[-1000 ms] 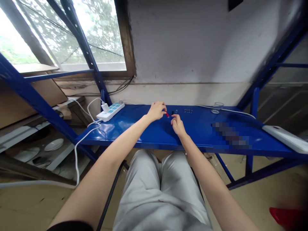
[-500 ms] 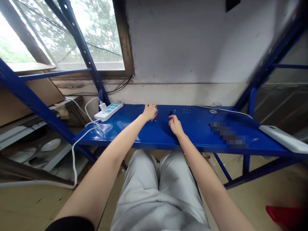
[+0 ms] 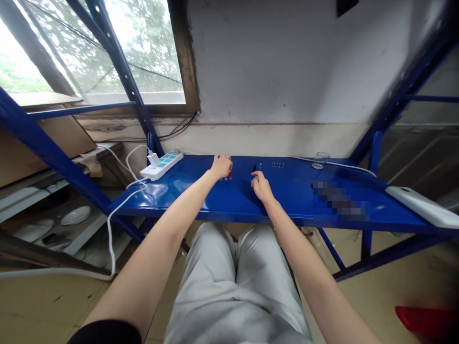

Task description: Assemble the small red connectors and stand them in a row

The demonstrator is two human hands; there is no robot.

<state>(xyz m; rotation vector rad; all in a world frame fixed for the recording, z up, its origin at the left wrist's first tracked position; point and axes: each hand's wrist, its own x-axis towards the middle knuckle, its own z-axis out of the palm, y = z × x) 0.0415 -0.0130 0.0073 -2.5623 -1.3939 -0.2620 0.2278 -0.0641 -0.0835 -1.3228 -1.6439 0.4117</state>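
At the middle of the blue table (image 3: 201, 196), my left hand (image 3: 222, 165) is closed, its fingertips pointing down. From under them shows a small red cylinder-like piece (image 3: 230, 175), too small to name further. Several tiny pale pieces (image 3: 225, 178) sit on the table just below that hand, partly hidden by it. My right hand (image 3: 262, 186) hovers low over the table with loosely bent fingers, apart and holding nothing I can see. Just beyond its fingertips stands a small black piece (image 3: 254, 168), beside a tiny clear piece (image 3: 260, 165).
A row of several tiny metallic pieces (image 3: 278, 165) lies farther back. A clear glass (image 3: 320, 161) stands at the back right, and a blurred-out dark object (image 3: 339, 200) lies in front of it. A white power strip (image 3: 163, 166) with cables is at left; a white flat object (image 3: 423, 205) at far right.
My left hand has shifted slightly left, and the red piece has moved left with it. My right hand has stayed in place.
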